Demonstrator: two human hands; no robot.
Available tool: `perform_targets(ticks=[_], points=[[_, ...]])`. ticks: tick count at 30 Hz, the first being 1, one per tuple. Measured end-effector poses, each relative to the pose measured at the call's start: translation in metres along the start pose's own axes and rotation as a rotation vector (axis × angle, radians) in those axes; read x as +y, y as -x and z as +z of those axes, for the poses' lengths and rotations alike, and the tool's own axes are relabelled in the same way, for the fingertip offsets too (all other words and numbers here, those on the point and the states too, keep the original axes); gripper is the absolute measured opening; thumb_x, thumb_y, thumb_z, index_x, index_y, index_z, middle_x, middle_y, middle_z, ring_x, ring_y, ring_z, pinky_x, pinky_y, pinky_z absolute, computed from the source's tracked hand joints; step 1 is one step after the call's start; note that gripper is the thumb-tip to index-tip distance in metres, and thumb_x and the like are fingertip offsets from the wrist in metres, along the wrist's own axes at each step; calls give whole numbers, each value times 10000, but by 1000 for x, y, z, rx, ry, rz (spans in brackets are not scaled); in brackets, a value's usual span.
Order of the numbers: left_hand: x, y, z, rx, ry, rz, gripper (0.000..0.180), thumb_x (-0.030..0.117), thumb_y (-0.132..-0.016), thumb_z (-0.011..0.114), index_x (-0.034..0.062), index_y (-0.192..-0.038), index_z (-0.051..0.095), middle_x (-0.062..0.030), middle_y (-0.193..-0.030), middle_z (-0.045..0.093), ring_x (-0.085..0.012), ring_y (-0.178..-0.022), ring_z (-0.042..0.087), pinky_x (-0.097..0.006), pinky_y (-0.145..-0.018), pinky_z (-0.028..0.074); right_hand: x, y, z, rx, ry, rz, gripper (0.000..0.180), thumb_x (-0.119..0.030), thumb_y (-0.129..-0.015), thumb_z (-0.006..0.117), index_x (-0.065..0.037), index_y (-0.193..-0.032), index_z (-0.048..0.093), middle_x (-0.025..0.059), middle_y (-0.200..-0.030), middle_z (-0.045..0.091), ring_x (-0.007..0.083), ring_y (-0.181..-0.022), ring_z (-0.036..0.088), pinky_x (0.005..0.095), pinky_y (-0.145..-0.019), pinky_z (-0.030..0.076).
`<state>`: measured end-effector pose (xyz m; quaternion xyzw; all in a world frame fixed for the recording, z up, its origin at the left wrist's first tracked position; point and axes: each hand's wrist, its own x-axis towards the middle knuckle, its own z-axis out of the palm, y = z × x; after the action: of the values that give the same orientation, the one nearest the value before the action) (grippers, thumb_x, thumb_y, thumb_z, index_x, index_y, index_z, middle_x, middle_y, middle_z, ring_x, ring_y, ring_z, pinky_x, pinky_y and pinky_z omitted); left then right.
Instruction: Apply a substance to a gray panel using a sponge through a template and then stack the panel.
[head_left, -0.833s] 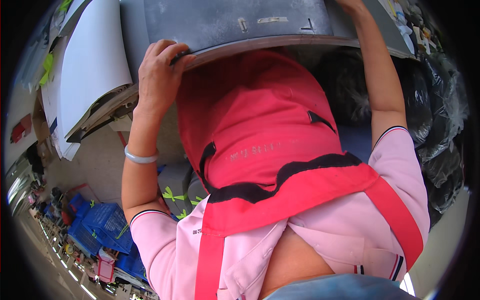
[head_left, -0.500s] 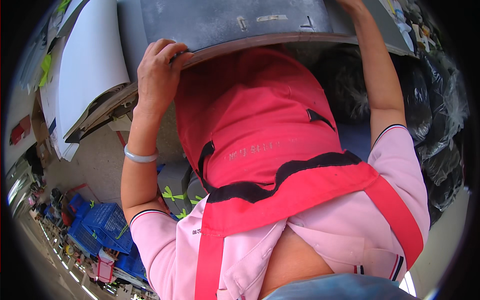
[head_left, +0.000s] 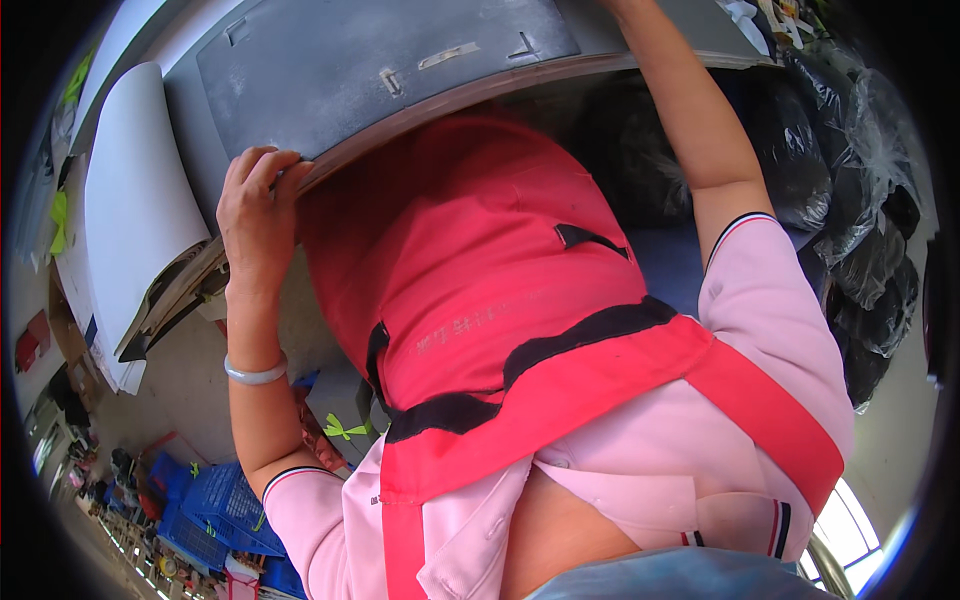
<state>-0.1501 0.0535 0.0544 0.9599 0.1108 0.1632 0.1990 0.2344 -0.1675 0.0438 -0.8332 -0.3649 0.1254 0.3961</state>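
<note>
My left hand (head_left: 262, 205) is closed on the near left corner of a dark grey flat board (head_left: 330, 85), its fingers bent over the edge. The board has small corner-shaped slots and a pale strip of tape on its face. It lies on a larger grey sheet (head_left: 190, 125) on the worktop, close in front of my red apron (head_left: 470, 230). My right arm reaches across to the far side. Only the base of my right hand (head_left: 622, 5) shows at the top edge; its fingers are out of the picture.
A curled white sheet (head_left: 140, 190) hangs over the worktop's left end. Black plastic bags (head_left: 860, 240) are piled at the right and under the worktop. Blue plastic crates (head_left: 215, 510) stand on the floor at lower left, near a grey bundle with a green tie (head_left: 340, 420).
The worktop, board and both hands have shifted left in the picture as the view turned. My left hand stays on the board's corner. My right hand has slipped further past the top edge.
</note>
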Motion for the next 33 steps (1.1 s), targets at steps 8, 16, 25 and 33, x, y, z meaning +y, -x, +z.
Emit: perform_targets(ticks=[8, 16, 25, 33], points=[[-1, 0, 1, 6, -2, 20, 120, 130, -869, 762, 40, -929, 711, -100, -952, 668, -302, -892, 649, -392, -786, 517, -5, 6, 0, -6, -1, 16, 306, -300, -900, 745, -17, -806, 673, -3, -711, 585, 109, -691, 508, 324, -642, 436], [15, -19, -7, -78, 49, -94, 197, 210, -907, 755, 37, -995, 724, -112, -960, 670, -302, -893, 675, -395, -764, 533, -2, 8, 1, 61, 94, 43, 316, -321, -911, 731, -6, -890, 708, 19, -747, 617, 119, -730, 555, 336, -677, 468], [55, -104, 90, 122, -52, 131, 133, 157, -921, 605, 58, -845, 651, -155, -869, 649, -338, -876, 668, -437, -791, 548, 11, 3, 1, 27, 123, -26, 262, -266, -955, 698, -26, -860, 658, -37, -738, 559, 80, -728, 497, 284, -660, 418], [61, -107, 95, 202, -166, 141, 96, 191, -935, 614, 96, -925, 613, -111, -986, 603, -307, -998, 575, -476, -857, 425, -22, 66, -4, -67, -218, 94, 203, -209, -1026, 624, -42, -915, 656, -5, -740, 636, 62, -624, 579, 244, -575, 488]])
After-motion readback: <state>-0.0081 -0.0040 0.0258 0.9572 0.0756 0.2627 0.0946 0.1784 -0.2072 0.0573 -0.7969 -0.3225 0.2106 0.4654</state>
